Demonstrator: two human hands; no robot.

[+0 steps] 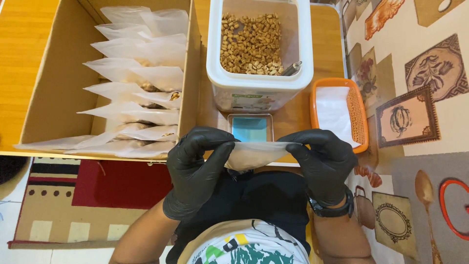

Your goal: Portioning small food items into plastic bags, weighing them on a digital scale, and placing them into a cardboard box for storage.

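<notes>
Left hand (pixel 198 168), right hand (pixel 322 164) pinch filled clear pouch (pixel 254 154) top, just before scale (pixel 250 128); press seal evenly, keep level.

The scale (pixel 250 128) sits just before the tub of nuts (pixel 259 49). Left of the tub stands a cardboard box (pixel 53 93) with filled bags (pixel 141 78) in it. Right of the tub lies a basket (pixel 360 115). Before the tub, 2 hands hold a bag (pixel 254 154).

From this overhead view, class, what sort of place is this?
Probably a home snack-packing spot: a tub of nuts, a small scale, and a cardboard box of filled bags.
</notes>
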